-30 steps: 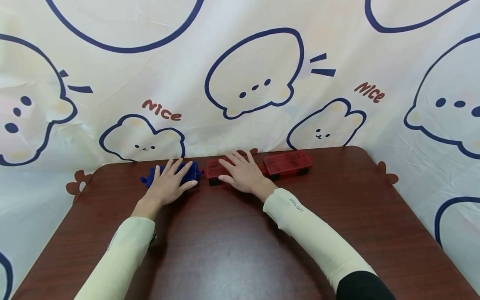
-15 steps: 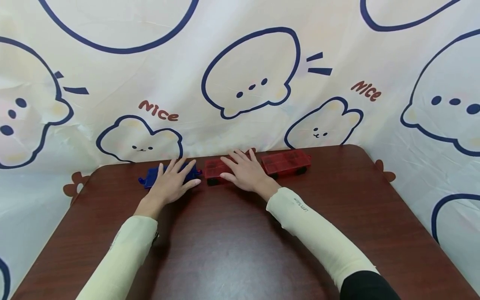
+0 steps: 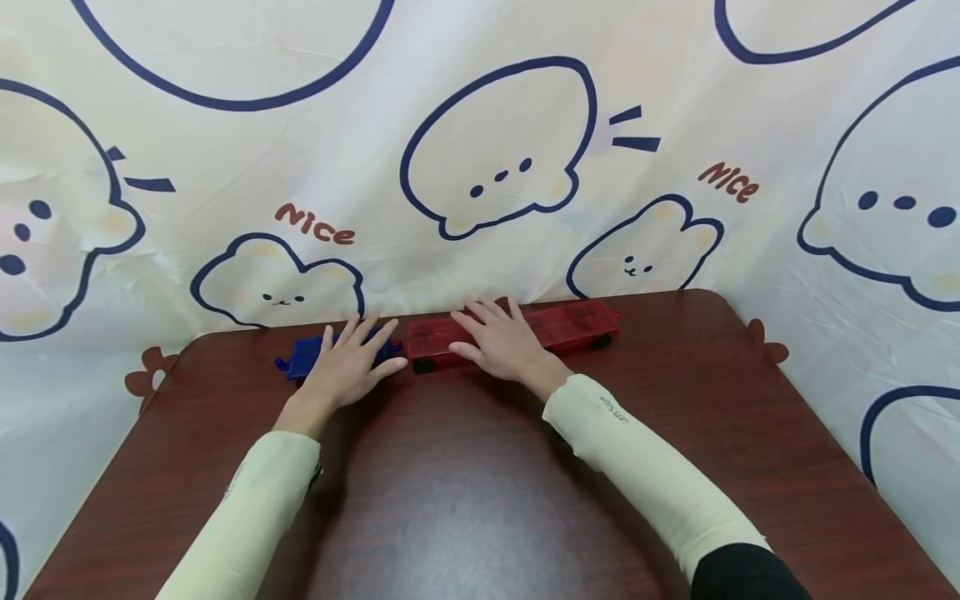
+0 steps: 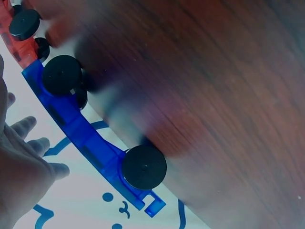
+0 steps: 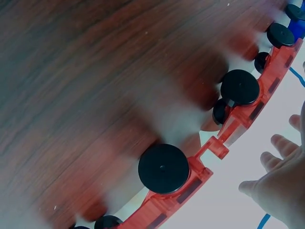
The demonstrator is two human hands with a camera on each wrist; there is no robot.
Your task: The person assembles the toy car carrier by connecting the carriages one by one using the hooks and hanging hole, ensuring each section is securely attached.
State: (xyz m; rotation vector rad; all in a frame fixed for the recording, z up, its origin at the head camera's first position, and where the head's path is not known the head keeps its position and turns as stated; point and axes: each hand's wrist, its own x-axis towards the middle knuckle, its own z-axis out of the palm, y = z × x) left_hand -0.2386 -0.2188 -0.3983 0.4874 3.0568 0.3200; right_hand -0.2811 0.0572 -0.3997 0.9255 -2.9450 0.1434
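A blue translucent toy wagon (image 3: 303, 357) with black wheels stands at the table's far edge, a hook at its left end. Beside it, in one row, are a red translucent wagon (image 3: 429, 340) and a second red wagon (image 3: 588, 318). My left hand (image 3: 347, 371) is spread over the blue wagon and hides its middle. Over the join between the red wagons my right hand (image 3: 510, 346) extends with fingers apart. In the right wrist view, the red coupling (image 5: 217, 147) lies between both red wagons, and the fingertips (image 5: 248, 187) are apart from them.
The brown wooden table (image 3: 450, 492) stretches from the wagons towards me. Right behind its far edge hangs a white cloth (image 3: 480, 267) with blue-outlined cartoon figures, which also runs along both sides.
Both hands have slid a little to the right over the wagons, fingers still spread. The wagons stay in place; the head view has shifted slightly.
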